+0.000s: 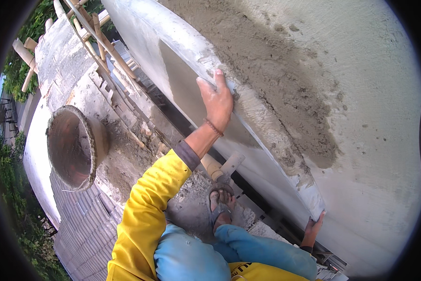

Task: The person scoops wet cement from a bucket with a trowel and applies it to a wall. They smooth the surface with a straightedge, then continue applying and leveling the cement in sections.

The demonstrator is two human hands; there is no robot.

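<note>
1. Body: your blue-trousered knees (187, 253) are bent, and 1 sandalled foot (219, 203) rests on the rough ledge (187, 206), probably for a low, steady stance beside the wall.

2. Hands: your 2 hands are well apart, each closed on the straightedge (257, 119). The left hand (217, 103) grips its edge partway along, thumb and fingers on the board; the right hand (313, 229), only partly visible, grasps the lower-right end. The wide spacing likely spreads control along the length and limits twisting.

3. Straightedge: it lies diagonally across the wall (383, 93), its upper side bordering the wet mortar (285, 89). This contact suggests the board is held there to bear on or retain the mortar. A darker damp patch (187, 77) shows on its other side.

4. Supply: the mortar-crusted bucket (72, 147) sits tilted on the ledge to your left, presumably kept clear of your arms.

5. Background: bamboo poles (105, 42) stand at the upper left; green foliage (14, 206) lies beyond.
</note>
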